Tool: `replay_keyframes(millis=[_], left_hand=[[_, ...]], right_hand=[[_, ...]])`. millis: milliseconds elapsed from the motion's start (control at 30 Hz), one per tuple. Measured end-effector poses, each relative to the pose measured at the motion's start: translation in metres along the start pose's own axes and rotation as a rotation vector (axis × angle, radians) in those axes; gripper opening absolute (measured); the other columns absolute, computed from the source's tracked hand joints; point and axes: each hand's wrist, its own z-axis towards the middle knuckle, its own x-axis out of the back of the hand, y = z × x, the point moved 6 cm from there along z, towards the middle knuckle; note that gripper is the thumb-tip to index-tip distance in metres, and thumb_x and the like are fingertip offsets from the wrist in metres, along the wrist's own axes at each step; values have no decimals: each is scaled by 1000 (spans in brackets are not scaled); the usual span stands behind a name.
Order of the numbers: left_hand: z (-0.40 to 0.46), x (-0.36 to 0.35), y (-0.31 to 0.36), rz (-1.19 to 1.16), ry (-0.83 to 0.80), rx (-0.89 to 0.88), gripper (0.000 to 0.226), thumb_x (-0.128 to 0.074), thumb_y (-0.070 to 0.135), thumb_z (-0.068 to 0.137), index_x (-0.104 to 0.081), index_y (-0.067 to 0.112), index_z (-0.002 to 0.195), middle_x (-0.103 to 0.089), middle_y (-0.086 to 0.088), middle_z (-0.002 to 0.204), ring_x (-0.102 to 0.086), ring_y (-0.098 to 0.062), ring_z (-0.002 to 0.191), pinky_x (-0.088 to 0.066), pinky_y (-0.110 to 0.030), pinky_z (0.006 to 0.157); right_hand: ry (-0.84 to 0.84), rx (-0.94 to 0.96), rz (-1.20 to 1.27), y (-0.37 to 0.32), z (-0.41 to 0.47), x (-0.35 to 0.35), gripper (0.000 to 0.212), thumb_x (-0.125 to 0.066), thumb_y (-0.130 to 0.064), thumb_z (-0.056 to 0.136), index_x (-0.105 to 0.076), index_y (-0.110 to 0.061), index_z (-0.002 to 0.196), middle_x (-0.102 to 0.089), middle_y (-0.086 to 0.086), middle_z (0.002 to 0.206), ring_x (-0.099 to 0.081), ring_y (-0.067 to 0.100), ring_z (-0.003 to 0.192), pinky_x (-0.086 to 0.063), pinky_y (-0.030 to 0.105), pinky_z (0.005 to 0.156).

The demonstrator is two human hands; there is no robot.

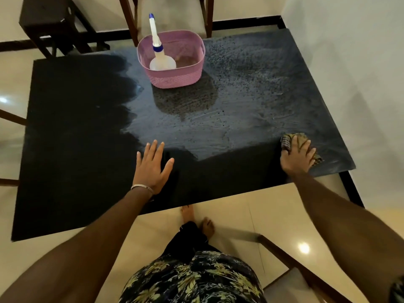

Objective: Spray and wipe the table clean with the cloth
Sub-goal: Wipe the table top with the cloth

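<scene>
The right hand [297, 155] lies palm-down on the cloth [288, 142], a dark striped rag bunched near the table's [72, 132] near right corner, well to the right of the pink basket [172, 78] and closer to the person. Its fingers are spread over the rag and press it flat against the dark tabletop rather than pinching it; the right arm reaches out nearly straight from the lower right. The left hand [150, 169] rests flat on the tabletop nearer the person than the basket and slightly left of it, fingers straight and fanned apart, thumb out to the right, holding nothing; a thin bracelet [141, 187] circles its wrist and the forearm runs back toward the lower left. The spray bottle [161, 62], white with a blue collar and tip, stands leaning inside the basket at the far middle of the table. Around the basket and to its right the surface is covered with droplets and pale wet streaks; to its left it looks plain dark.
</scene>
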Motion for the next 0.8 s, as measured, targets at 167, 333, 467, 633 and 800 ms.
replay_keyframes(millis=[167, 333, 467, 633, 800], left_hand=[[9, -10, 8, -33, -13, -8, 78, -12, 65, 89, -12, 22, 154, -5, -1, 163, 4, -19, 150, 2, -49, 121], [27, -8, 17, -19, -13, -33, 70, -21, 59, 96, -11, 23, 155, -3, 0, 163, 6, -19, 150, 4, -47, 121], [43, -6, 23, -21, -12, -40, 68, -23, 57, 98, -10, 22, 155, -3, 0, 163, 6, -17, 150, 4, -45, 121], [59, -3, 28, -78, -33, -52, 71, -25, 56, 98, -9, 16, 155, -3, -2, 163, 6, -17, 150, 3, -38, 122], [68, -2, 32, -97, -36, -78, 70, -28, 54, 98, -10, 16, 155, -4, -2, 163, 5, -18, 150, 3, -38, 122]], right_hand=[[-8, 413, -151, -131, -95, -61, 71, -40, -43, 96, -11, -29, 159, 4, 14, 166, 5, 42, 151, -1, 60, 120], [-305, 1046, -335, -226, -240, -130, 70, -43, -42, 97, -11, -29, 158, 7, 5, 167, 18, 31, 151, 2, 56, 121], [-349, 1280, -376, -201, -241, -132, 72, -46, -39, 92, -16, -34, 158, -1, 0, 167, 11, 26, 153, 6, 50, 122], [-103, 698, -267, -99, -84, -52, 75, -30, -41, 86, -8, -34, 158, -2, 6, 167, -2, 34, 153, -5, 52, 123], [-9, 83, -94, -64, -12, -16, 67, -40, -40, 99, -12, -29, 159, 2, 12, 167, 4, 41, 151, -2, 58, 121]])
